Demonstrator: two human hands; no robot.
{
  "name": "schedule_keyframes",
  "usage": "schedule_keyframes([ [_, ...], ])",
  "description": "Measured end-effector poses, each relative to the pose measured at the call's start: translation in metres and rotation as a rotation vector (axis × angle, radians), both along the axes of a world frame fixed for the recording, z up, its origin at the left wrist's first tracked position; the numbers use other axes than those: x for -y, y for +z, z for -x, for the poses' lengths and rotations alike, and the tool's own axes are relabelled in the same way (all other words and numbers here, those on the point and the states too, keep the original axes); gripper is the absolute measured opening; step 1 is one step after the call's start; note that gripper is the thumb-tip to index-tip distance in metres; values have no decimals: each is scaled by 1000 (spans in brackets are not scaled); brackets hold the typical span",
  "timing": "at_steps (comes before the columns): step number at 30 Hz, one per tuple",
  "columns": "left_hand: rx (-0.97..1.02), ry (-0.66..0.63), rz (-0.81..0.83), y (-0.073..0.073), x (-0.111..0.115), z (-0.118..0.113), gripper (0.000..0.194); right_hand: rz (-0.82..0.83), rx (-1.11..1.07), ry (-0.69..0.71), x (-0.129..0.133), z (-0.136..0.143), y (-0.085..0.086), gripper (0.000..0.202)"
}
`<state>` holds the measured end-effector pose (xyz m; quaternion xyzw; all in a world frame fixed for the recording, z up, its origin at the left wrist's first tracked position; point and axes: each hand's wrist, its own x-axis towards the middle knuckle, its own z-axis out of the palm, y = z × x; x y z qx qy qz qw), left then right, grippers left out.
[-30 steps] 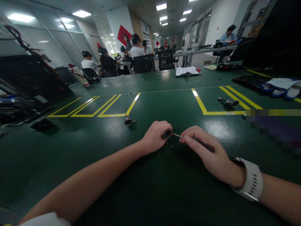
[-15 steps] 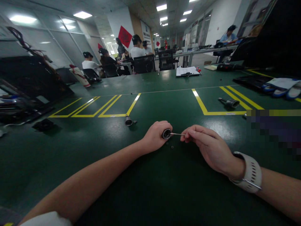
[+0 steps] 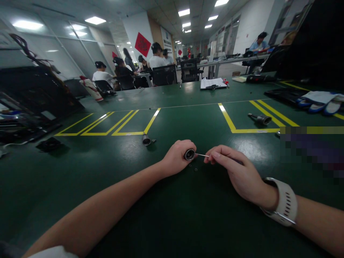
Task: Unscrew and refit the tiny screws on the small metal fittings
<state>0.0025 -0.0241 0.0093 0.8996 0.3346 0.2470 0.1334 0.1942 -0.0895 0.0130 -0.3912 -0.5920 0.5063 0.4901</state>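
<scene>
My left hand [image 3: 177,157] is wrapped round a dark metal cup-shaped part [image 3: 189,154], its round open mouth turned toward me. A thin metal rod-like tool [image 3: 201,155] is pinched in the fingers of my right hand [image 3: 233,168]; its tip reaches the rim of the cup-shaped part. I cannot tell whether the tip goes inside. Most of the tool's rear end is hidden by the hand. Below the left hand, two tiny nut-like pieces, the nearer one [image 3: 196,170] plain to see, lie on the green table [image 3: 172,215].
Another metal cup-shaped part [image 3: 146,139] lies ahead to the left, beside small metal pieces [image 3: 154,141]. A shafted metal cup [image 3: 260,119] rests inside yellow tape at right. Farther off are a clipboard [image 3: 213,83] and white-blue gloves [image 3: 321,101]. Several people sit in the background.
Both hands hold nearly the same pose. The tool and the right hand have shifted very slightly left, and the camera view has moved a little.
</scene>
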Motion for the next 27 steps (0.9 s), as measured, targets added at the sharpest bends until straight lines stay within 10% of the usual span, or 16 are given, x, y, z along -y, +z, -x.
schedule_keyframes([
  [15,-76,41,-20,2,1,2,9,101,-154,-37,-3,0,6,21],
  [27,-174,68,-78,5,5,-1,7,-145,259,-57,7,3,13,22],
])
